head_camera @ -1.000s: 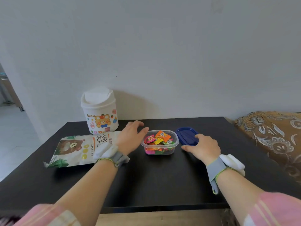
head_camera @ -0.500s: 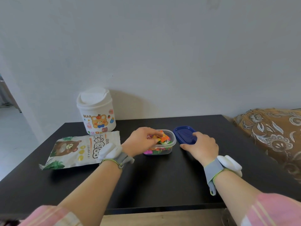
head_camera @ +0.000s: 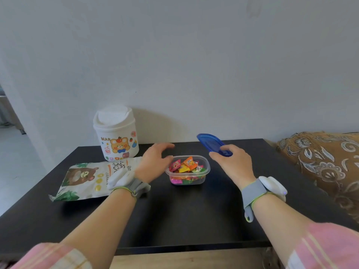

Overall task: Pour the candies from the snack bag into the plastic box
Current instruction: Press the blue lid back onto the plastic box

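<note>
Fingers of the right hand (head_camera: 232, 164) pinch the blue lid (head_camera: 211, 143), tilted above the box (head_camera: 187, 172); the left hand (head_camera: 153, 164), spread, holds nothing beside it. Candies (head_camera: 184, 166) fill the box, the bag (head_camera: 87, 179) lies flat; only closing seems left.

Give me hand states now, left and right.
Left hand: open, empty, beside the plastic box.
Right hand: closed on the blue lid, lifted off the table.
</note>
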